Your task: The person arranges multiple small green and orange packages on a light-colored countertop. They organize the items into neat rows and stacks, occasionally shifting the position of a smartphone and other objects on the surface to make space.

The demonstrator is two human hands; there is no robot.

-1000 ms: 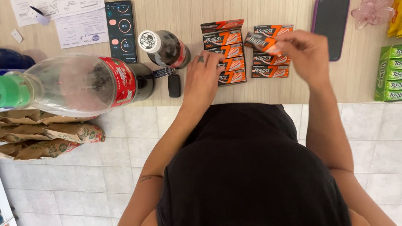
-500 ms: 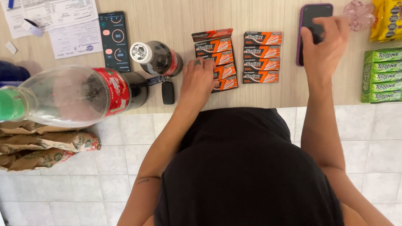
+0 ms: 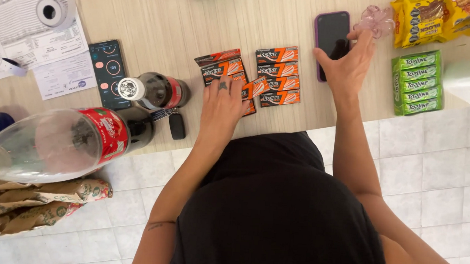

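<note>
My hands are apart: the left hand (image 3: 223, 101) lies flat, fingers spread, on the near edge of the orange gum packs (image 3: 250, 75), and the right hand (image 3: 347, 65) rests open on the phone (image 3: 330, 36), gripping nothing that I can see. The packs sit in two short columns mid-counter (image 3: 160, 16), one slanted between them. I judge that steady downward pressure keeps the rows from sliding, and a light touch on the phone avoids nudging the green gum packs (image 3: 417, 81) just beside it.
</note>
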